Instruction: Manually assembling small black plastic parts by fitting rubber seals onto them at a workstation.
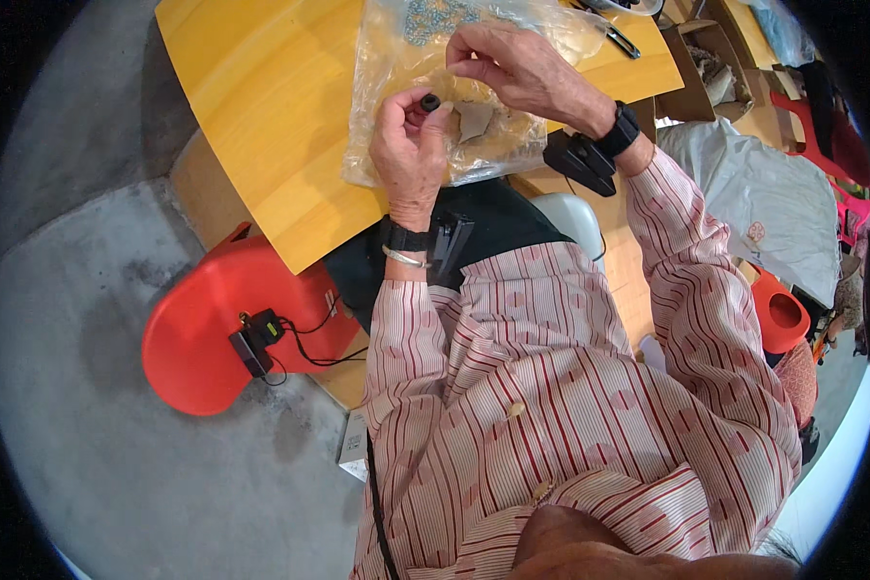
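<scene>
My left hand [409, 155] is closed, with a small round black piece [430, 101] pinched between thumb and fingers; its exact kind is too small to tell. To the right and a little farther away, my right hand [527, 75] hovers with thumb and forefinger pressed together, and whatever is in that pinch cannot be made out. Beneath both hands a clear plastic sheet or bag [377, 72] covers part of the yellow table [271, 106]. A torn greyish-beige scrap [475, 120] lies on the plastic between them. Beyond my right hand is a pile of small blue-green beads or links [435, 19].
A black-handled tool [623, 42] lies near the table's far right edge, beside a pale bowl [638, 5]. An open cardboard box [708, 72] and a large whitish plastic bag [759, 198] stand at the right. At the left, a red stool [198, 333] carries black devices with cables [261, 338].
</scene>
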The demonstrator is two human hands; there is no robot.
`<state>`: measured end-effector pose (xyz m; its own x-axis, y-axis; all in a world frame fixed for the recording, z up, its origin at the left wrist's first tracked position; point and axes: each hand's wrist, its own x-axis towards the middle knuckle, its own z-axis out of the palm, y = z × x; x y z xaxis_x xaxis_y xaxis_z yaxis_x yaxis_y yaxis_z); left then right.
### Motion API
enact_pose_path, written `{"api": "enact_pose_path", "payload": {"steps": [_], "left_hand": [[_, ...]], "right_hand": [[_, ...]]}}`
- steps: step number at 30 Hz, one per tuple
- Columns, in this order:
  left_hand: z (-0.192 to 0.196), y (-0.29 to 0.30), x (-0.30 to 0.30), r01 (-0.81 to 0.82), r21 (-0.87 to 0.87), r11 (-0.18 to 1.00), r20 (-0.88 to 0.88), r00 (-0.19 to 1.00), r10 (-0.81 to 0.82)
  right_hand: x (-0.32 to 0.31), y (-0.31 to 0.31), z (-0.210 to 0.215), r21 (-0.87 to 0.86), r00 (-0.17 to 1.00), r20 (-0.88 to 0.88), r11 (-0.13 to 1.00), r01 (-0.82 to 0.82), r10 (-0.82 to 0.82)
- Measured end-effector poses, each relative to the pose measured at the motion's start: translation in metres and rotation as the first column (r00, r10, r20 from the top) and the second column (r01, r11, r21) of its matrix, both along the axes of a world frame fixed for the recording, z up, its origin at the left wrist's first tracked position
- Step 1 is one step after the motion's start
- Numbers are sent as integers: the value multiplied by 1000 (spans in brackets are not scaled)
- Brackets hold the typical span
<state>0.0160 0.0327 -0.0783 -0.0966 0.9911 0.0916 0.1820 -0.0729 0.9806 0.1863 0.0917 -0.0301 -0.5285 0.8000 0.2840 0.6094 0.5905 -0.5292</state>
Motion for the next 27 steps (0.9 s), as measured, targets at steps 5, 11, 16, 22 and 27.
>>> {"api": "enact_pose_path", "payload": {"steps": [5, 11, 16, 22, 27], "left_hand": [[-3, 0, -2, -5, 19, 1000, -40, 999, 5], [-4, 2, 0, 7, 127, 992, -135, 991, 10], [-6, 3, -1, 32, 192, 981, -251, 968, 18], [-8, 3, -1, 48, 188, 981, -266, 964, 4], [-7, 3, -2, 55, 158, 986, -249, 968, -14]], "right_hand": [[-6, -14, 2, -367, 989, -128, 930, 28, -80], [-10, -19, -3, -521, 901, -412, 846, -110, -137], [-14, -21, -12, -473, 892, -435, 874, -111, -122], [-11, -18, -15, -454, 916, -392, 884, -111, -87], [-9, -19, -14, -392, 923, -381, 913, -112, -50]]}}
